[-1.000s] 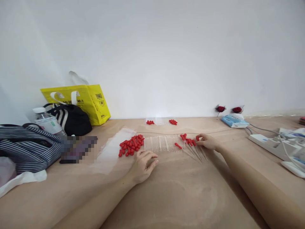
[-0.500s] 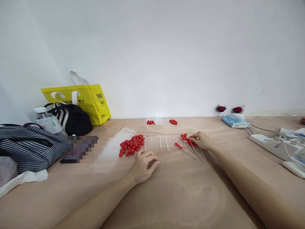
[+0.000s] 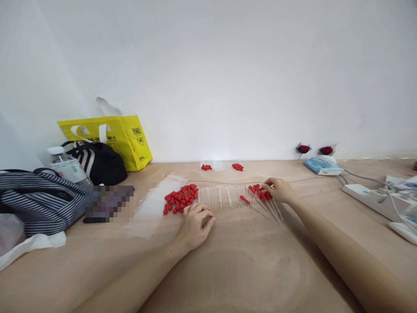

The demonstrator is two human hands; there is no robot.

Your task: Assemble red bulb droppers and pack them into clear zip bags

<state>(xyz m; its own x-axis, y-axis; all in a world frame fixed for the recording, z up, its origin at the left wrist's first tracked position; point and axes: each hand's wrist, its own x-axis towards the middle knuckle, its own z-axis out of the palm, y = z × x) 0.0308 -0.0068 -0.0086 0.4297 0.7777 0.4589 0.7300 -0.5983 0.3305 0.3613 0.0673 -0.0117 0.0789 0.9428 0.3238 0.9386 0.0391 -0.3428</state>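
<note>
My left hand [image 3: 197, 226] rests on the table, fingers loosely bent and thumb apart, holding nothing visible. Its fingertips are at the near edge of a pile of red rubber bulbs [image 3: 182, 198]. Right of that pile lies a row of clear thin tubes [image 3: 220, 196], side by side. At the row's right end several droppers [image 3: 266, 196], red bulbs fitted on clear tubes, lie fanned with their tips toward me. My right hand [image 3: 276, 189] is over their bulb ends, thumb and finger pinched at one dropper's bulb. One more dropper [image 3: 245, 200] lies slanted left of the group.
Clear plastic bags [image 3: 156, 204] lie left of the bulbs. Against the wall, another bag [image 3: 221, 165] has small red bulbs on it. A yellow bag [image 3: 130, 143], a bottle [image 3: 70, 167] and a striped bag [image 3: 42, 200] stand left; tissues [image 3: 322, 166] and a power strip [image 3: 371, 198] lie right.
My right hand has drawn its fingers together over the droppers, shifting their bulbs and tubes slightly. My left hand has moved a little left, closer against the bulb pile.
</note>
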